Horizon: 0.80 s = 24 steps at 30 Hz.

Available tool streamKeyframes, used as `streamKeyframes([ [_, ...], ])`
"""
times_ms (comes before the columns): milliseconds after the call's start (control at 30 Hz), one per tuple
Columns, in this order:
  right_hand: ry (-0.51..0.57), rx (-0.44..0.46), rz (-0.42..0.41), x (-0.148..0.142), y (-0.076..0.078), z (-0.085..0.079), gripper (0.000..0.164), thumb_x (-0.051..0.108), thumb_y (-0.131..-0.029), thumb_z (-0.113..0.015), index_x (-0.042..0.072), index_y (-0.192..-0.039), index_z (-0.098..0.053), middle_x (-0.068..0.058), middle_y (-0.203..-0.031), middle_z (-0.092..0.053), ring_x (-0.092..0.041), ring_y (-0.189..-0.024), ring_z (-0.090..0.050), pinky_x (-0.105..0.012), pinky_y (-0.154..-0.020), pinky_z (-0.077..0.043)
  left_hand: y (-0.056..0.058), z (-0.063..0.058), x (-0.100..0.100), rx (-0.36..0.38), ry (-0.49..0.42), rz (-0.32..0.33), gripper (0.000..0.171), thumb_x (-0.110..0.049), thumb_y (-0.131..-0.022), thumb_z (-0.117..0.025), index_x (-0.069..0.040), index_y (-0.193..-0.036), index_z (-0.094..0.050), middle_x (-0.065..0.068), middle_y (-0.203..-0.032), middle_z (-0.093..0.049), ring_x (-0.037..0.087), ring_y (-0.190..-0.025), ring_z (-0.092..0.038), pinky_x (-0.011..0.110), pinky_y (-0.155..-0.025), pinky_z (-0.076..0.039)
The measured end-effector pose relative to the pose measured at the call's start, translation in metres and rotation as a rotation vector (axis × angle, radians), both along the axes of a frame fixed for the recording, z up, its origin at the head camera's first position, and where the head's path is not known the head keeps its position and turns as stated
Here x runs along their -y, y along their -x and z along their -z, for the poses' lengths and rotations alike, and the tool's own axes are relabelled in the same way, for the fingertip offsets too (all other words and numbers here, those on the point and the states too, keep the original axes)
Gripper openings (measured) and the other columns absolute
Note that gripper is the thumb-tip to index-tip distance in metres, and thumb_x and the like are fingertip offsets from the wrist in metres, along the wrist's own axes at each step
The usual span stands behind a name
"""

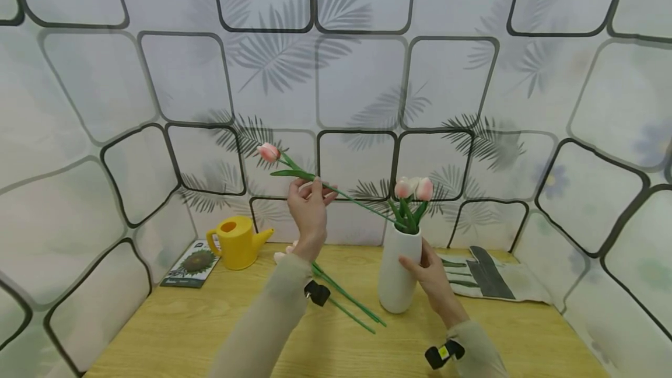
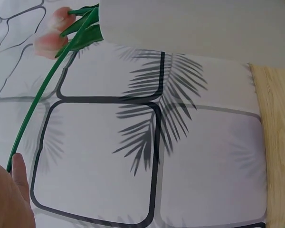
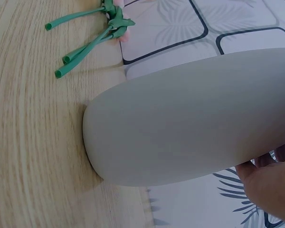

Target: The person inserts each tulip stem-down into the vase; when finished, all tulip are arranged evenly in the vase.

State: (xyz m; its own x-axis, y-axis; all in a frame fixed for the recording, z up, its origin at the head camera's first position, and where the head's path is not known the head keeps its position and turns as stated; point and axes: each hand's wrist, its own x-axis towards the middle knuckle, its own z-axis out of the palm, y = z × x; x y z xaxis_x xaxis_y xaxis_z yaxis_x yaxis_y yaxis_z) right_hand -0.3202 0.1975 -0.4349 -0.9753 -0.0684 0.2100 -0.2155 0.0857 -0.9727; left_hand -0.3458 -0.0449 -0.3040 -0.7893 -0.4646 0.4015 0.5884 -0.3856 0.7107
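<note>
My left hand pinches the green stem of a pink tulip high above the table. The stem slants down to the right, its lower end at the mouth of a white vase. Several pink and white tulips stand in that vase. With its thumb in front, my right hand grips the vase's right side. The right wrist view shows the vase upright on the table, with the right hand's fingers against it. In the left wrist view the stem reaches the vase's rim.
Loose tulip stems lie on the wooden table, partly behind the left forearm. A yellow watering can stands at the back left beside a sunflower seed packet. Behind the right hand lies a folded grey and white cloth item.
</note>
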Motion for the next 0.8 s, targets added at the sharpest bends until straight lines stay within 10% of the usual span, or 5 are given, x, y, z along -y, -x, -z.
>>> streamKeyframes([
  [300, 0.006, 0.003, -0.001, 0.0, 0.001, 0.0, 0.08, 0.026, -0.096, -0.064, 0.019, -0.158, -0.014, -0.014, -0.157, -0.032, -0.034, -0.141, -0.036, -0.058, -0.116, -0.031, -0.001, -0.007, -0.019, -0.073, 0.151, -0.005, 0.02, -0.007, -0.098, -0.059, 0.002, -0.114, -0.053, 0.007, -0.078, -0.065, 0.035, -0.075, -0.071, 0.037, -0.066, -0.063],
  [800, -0.01, 0.01, 0.016, -0.002, 0.005, 0.005, 0.083, 0.03, -0.095, -0.066, 0.019, -0.158, -0.015, -0.013, -0.156, -0.034, -0.034, -0.139, -0.038, -0.058, -0.114, -0.033, -0.007, -0.006, -0.047, -0.14, 0.462, 0.093, 0.018, -0.011, -0.097, -0.062, -0.005, -0.114, -0.059, 0.023, -0.093, -0.067, 0.038, -0.078, -0.069, 0.039, -0.068, -0.062],
])
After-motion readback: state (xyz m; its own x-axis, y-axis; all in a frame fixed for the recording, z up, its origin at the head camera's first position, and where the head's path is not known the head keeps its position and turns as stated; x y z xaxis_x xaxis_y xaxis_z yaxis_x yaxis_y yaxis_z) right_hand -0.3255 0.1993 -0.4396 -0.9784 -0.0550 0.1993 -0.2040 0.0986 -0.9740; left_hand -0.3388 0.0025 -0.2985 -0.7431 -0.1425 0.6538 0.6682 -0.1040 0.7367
